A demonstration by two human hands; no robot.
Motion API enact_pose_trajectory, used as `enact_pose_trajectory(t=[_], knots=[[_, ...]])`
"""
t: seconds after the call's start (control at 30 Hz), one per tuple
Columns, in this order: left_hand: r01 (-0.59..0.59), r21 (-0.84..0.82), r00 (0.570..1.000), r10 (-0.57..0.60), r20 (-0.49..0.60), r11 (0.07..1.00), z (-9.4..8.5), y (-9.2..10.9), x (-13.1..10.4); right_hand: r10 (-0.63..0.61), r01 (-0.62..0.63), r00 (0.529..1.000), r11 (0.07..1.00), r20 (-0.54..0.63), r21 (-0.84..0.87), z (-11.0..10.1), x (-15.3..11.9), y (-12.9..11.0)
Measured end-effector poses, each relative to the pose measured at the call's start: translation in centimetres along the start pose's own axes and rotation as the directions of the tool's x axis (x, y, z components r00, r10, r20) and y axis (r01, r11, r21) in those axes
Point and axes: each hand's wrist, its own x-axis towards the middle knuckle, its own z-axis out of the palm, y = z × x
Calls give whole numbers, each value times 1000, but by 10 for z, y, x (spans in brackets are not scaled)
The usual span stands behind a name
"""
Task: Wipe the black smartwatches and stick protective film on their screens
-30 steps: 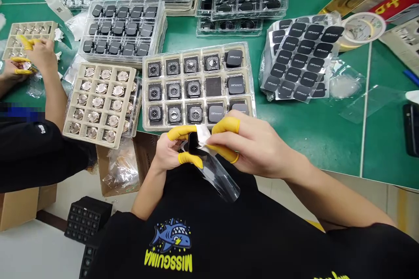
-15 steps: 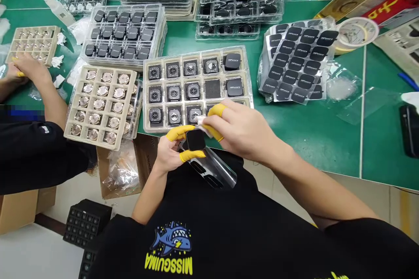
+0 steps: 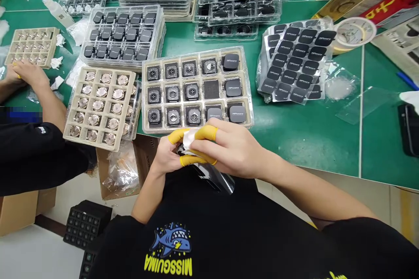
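Note:
My left hand (image 3: 165, 155), with yellow finger cots, is closed around a square black smartwatch case just in front of the table edge. Over the watch, my right hand (image 3: 234, 150), also in yellow finger cots, presses a crumpled white wipe (image 3: 189, 139). The wipe and fingers hide nearly all of the watch. Below the hands hangs a curled clear film (image 3: 221, 179) with black shapes on it; its upper end is hidden. Just beyond stands a beige tray (image 3: 251, 100) of square watches, some face down and some under black labelled covers; one cell shows only dark padding.
To the left are a beige tray (image 3: 67, 133) of round watches and stacked clear trays (image 3: 161, 30). Sheets of black stickers (image 3: 292, 63) and a tape roll (image 3: 355, 32) lie right. A co-worker's hands (image 3: 31, 74) work far left. An open carton (image 3: 144, 157) stands below the table.
My right hand has moved down and left, bringing the wipe onto the watch face, which was visible before. The tray's front right cells have come into view.

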Motion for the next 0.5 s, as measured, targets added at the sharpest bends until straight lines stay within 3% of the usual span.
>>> enact_pose_trajectory(t=[0.2,0.33,0.4,0.43,0.47,0.5], knots=[[59,-25,984,-62,-169,998,6,-1,-3,99,-106,994,978,-49,-181,9,-1,11],[44,-32,977,-50,-206,998,4,4,-6,273,-298,950,939,-151,-171,-9,-49,28],[21,-21,977,-25,-210,1000,3,5,-7,359,-406,899,898,-250,-168,-27,-91,49],[17,-14,977,-19,-211,1000,3,4,-7,424,-492,849,851,-316,-182,-37,-115,62],[14,-9,978,-16,-209,1000,3,4,-8,474,-569,793,801,-382,-188,-46,-139,78],[12,-9,979,-14,-205,1000,3,3,-8,578,-690,699,700,-421,-183,-55,-163,94]])
